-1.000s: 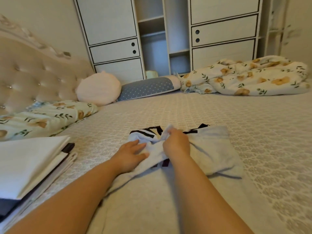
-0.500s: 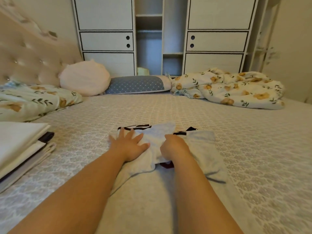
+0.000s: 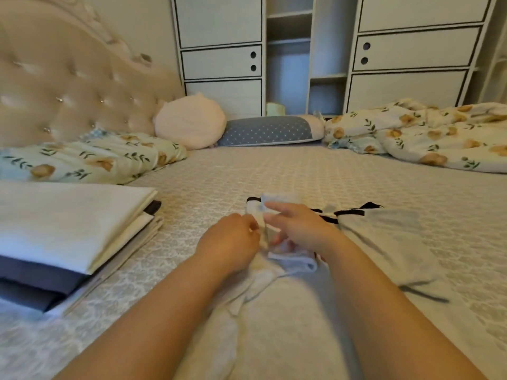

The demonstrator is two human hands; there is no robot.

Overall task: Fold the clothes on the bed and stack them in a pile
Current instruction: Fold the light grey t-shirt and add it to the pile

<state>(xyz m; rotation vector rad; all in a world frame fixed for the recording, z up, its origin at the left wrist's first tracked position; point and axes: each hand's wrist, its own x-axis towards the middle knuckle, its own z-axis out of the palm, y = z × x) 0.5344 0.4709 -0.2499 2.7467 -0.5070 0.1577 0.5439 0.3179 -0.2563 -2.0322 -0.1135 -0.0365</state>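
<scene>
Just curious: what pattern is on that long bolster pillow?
Blue-grey with small white dots; the long bolster pillow shows in the head view.

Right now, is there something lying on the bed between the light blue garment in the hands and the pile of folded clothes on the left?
Nothing visible does. Only bare bed cover lies between the light blue garment, held by both hands, and the pile of folded clothes.

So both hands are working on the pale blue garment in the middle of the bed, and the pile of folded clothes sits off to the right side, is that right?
Not quite: the head view shows the pile of folded clothes on the left side, not the right. The rest holds: the left hand and right hand work the pale blue garment mid-bed.
</scene>
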